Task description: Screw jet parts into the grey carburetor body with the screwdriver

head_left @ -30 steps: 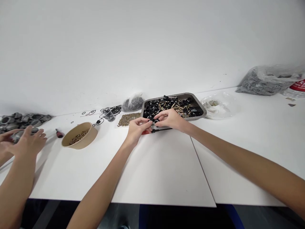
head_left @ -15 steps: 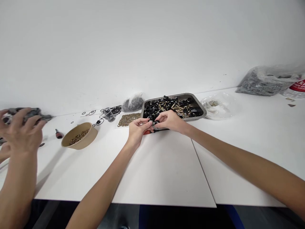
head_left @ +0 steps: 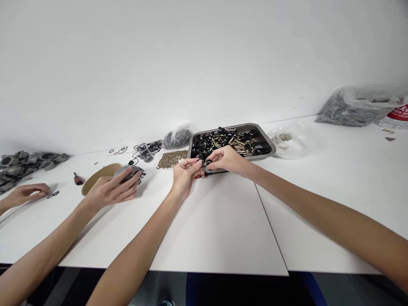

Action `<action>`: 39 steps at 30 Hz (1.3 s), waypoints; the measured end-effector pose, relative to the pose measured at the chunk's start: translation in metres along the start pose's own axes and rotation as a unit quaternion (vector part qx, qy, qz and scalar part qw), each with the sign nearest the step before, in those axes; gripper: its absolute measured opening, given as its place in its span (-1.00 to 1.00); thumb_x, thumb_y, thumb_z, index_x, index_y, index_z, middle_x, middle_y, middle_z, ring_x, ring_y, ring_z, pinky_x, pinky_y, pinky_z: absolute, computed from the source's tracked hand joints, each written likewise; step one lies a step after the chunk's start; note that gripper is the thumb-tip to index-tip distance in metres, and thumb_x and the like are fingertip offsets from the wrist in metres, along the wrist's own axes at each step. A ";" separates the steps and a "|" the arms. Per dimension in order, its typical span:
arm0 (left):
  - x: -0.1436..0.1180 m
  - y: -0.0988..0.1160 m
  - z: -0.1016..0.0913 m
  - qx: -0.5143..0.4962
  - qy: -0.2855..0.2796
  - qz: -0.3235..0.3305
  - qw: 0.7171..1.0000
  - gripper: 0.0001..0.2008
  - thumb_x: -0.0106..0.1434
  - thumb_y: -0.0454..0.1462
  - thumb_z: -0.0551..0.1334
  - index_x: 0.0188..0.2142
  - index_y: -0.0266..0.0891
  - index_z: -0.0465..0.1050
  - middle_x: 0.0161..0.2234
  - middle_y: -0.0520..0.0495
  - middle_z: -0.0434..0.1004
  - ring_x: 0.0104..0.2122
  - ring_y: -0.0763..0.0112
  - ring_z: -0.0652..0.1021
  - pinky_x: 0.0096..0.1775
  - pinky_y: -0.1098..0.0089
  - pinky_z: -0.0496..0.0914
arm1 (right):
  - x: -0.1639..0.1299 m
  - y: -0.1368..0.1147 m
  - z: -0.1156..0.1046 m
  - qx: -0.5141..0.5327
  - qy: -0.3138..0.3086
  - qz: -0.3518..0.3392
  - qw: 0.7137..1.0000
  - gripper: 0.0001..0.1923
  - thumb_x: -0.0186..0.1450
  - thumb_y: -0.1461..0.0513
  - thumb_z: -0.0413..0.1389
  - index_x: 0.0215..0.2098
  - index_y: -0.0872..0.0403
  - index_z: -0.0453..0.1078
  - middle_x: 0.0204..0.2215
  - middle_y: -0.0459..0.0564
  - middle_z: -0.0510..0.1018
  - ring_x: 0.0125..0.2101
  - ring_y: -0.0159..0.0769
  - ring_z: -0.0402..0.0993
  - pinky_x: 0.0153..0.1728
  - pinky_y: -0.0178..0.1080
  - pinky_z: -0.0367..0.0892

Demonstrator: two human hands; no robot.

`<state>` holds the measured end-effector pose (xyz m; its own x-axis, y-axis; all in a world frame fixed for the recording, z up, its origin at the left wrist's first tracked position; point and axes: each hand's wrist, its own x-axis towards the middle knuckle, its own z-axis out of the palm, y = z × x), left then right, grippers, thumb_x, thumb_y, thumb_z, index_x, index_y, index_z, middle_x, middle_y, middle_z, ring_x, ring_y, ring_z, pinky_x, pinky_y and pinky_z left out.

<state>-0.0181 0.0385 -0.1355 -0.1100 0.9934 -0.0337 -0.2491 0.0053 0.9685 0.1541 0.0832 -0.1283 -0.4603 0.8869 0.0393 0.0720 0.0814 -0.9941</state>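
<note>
Off to my side sits a round brown paper bowl (head_left: 92, 180), a heap of grey metal castings (head_left: 22, 163), loose black rubber rings (head_left: 149, 147), and a clear plastic bag of grey parts (head_left: 357, 108).

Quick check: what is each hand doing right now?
Left hand: pinched on a small black part.
Right hand: pinched on the same part.

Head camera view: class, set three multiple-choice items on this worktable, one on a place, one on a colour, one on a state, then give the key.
1. Where is the metal tray?
A. beyond the person's hands
B. on the floor
C. at the table's near edge

2. What colour is the table?
A. green
B. white
C. black

3. The left hand and right hand are
A. flat on the table
B. far apart
C. together, pinching a small black part

Key: A, tray lies just behind both hands; B, surface is white; C, fingertips meet on the part.
</note>
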 end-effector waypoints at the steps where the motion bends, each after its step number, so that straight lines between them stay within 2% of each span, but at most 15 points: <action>1: 0.000 0.000 0.001 0.001 0.002 0.002 1.000 -0.51 -0.22 -0.16 0.56 -0.36 -0.32 0.43 -0.63 0.01 0.49 -0.64 0.44 0.49 -0.52 0.41 0.41 | 0.000 0.000 0.000 -0.008 0.002 -0.005 1.000 -0.78 0.00 0.33 0.33 -0.34 0.20 0.53 -0.51 -0.01 0.59 -0.54 -0.39 0.47 -0.49 -0.35 0.40; 11: -0.003 -0.002 0.002 0.048 0.026 0.039 0.998 -0.56 -0.16 -0.15 0.53 -0.35 -0.31 0.45 -0.63 0.00 0.50 -0.65 0.44 0.48 -0.52 0.42 0.41 | 0.001 0.003 0.000 -0.076 0.003 -0.031 0.997 -0.75 -0.02 0.26 0.36 -0.37 0.18 0.50 -0.51 -0.05 0.57 -0.48 -0.37 0.48 -0.47 -0.37 0.36; 24: -0.001 -0.005 -0.002 0.064 0.006 0.045 0.997 -0.63 -0.08 -0.18 0.51 -0.34 -0.30 0.46 -0.63 -0.01 0.51 -0.65 0.43 0.49 -0.50 0.40 0.41 | 0.000 -0.001 -0.003 -0.107 -0.022 -0.018 0.994 -0.77 0.01 0.29 0.33 -0.33 0.18 0.53 -0.50 -0.04 0.60 -0.46 -0.34 0.49 -0.48 -0.36 0.32; 39: -0.001 -0.005 -0.003 0.093 -0.019 0.041 0.995 -0.65 -0.05 -0.18 0.49 -0.33 -0.32 0.50 -0.63 -0.06 0.53 -0.65 0.40 0.49 -0.46 0.38 0.41 | 0.004 0.004 -0.008 -0.131 -0.049 -0.061 0.988 -0.77 -0.01 0.30 0.35 -0.35 0.18 0.55 -0.46 0.00 0.62 -0.37 -0.26 0.54 -0.38 -0.31 0.38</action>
<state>-0.0200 0.0366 -0.1409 -0.0849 0.9950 0.0532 -0.0572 -0.0581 0.9967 0.1598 0.0908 -0.1318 -0.5630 0.8153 0.1351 0.2305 0.3119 -0.9217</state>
